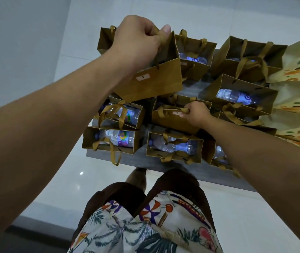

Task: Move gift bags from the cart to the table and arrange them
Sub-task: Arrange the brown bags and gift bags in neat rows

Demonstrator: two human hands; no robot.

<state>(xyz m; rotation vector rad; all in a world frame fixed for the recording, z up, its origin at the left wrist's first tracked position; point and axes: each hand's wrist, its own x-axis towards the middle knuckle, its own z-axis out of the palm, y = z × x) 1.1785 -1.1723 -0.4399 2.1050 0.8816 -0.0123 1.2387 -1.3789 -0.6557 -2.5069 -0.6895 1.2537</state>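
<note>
Several gold paper gift bags with ribbon handles stand on a low grey cart platform (163,167), most holding a clear water bottle. My left hand (138,42) grips the handles of a gold bag labelled 7 (156,81), which hangs lifted above the others. Lower down, my right hand (196,114) grips the handles of another gold bag labelled 9 (171,119) in the middle of the cart; that bag is still among its neighbours.
A floral patterned cloth (299,99) lies along the cart's right side. White glossy floor tiles (54,179) surround the cart. My legs and patterned shirt fill the bottom of the view, close to the cart's near edge.
</note>
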